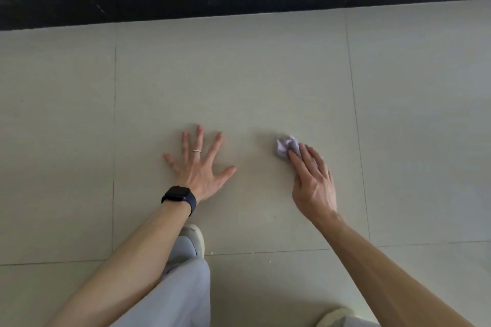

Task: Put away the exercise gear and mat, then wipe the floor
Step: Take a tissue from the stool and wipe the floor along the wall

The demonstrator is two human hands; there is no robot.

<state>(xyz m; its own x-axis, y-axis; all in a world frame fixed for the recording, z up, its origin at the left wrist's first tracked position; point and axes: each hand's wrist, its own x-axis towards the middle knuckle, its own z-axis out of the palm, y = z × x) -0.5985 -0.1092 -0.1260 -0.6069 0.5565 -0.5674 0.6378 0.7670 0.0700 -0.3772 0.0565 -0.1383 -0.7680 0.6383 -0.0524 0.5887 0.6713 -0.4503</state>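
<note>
Cloth (284,146) pressed under right fingers (309,160), on floor (239,74)

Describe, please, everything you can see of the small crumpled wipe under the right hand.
The wipe is a small, crumpled wad, pale lilac, of thin cloth or paper; which one I cannot tell. It lies on the beige floor tile. The right hand presses on it with straight fingers and covers its near part; the far part sticks out past the fingertips. The left hand rests flat on the same tile, apart from it.
</note>
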